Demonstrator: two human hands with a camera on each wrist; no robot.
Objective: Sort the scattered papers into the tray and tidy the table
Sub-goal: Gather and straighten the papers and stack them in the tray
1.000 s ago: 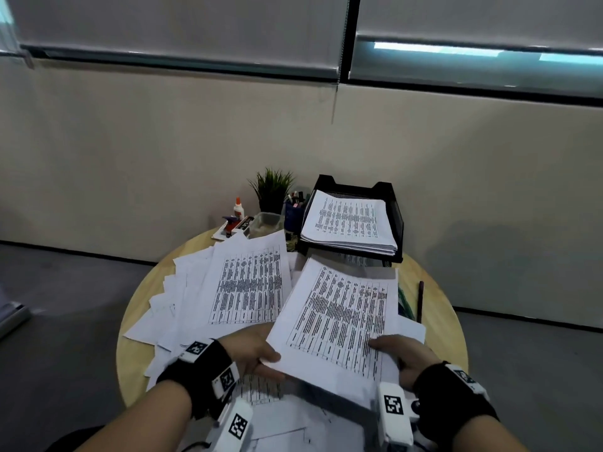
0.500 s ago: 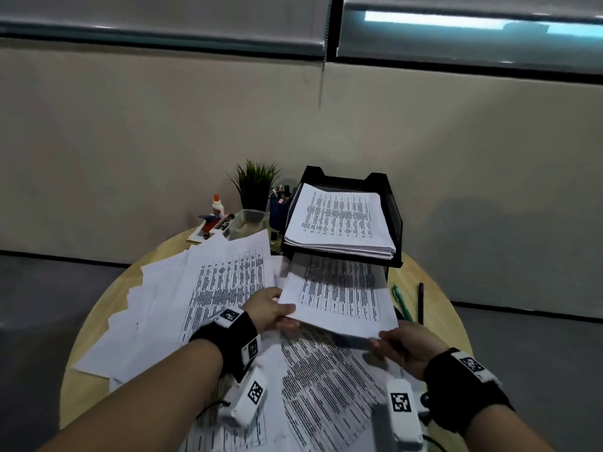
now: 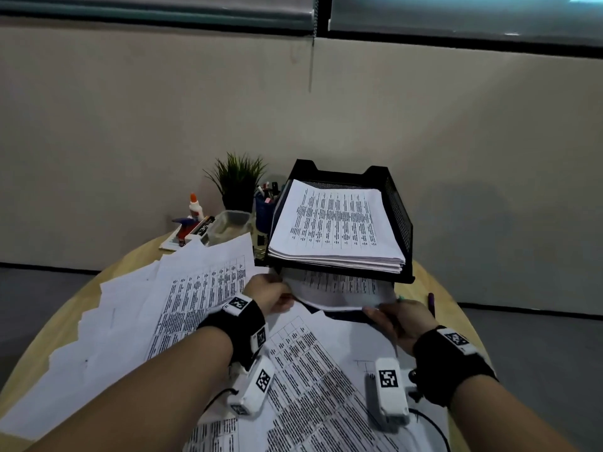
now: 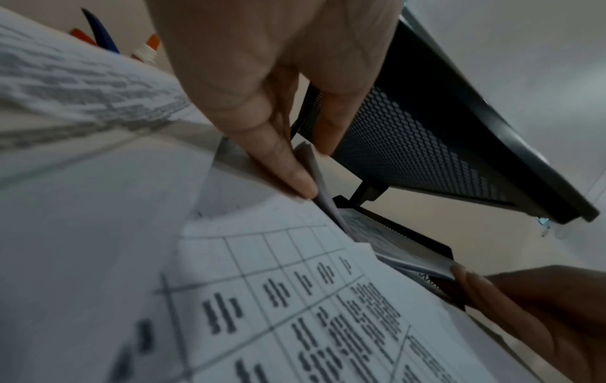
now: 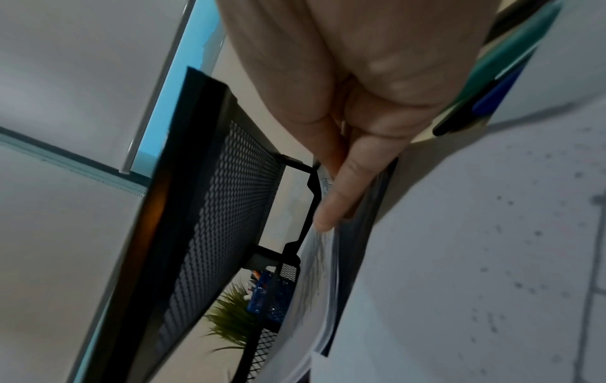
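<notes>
A black mesh two-tier tray (image 3: 399,220) stands at the back of the round wooden table (image 3: 68,324). Its upper tier carries a stack of printed sheets (image 3: 336,226). A printed sheet (image 3: 339,288) lies partly inside the lower tier. My left hand (image 3: 270,293) pinches its near left corner, thumb on top (image 4: 285,165). My right hand (image 3: 396,319) pinches the near right corner of the sheet (image 5: 323,248) between thumb and fingers. Several printed papers (image 3: 182,305) lie scattered over the table's left and front.
Behind the papers at the back left stand a small potted plant (image 3: 236,181), a blue pen cup (image 3: 264,207), a clear plastic box (image 3: 230,223), a glue bottle (image 3: 194,207) and a stapler (image 3: 187,226). Pens (image 3: 431,303) lie right of the tray.
Both hands carried the printed sheet forward from over the table front and slid it into the tray's lower tier. The head has leaned closer to the tray.
</notes>
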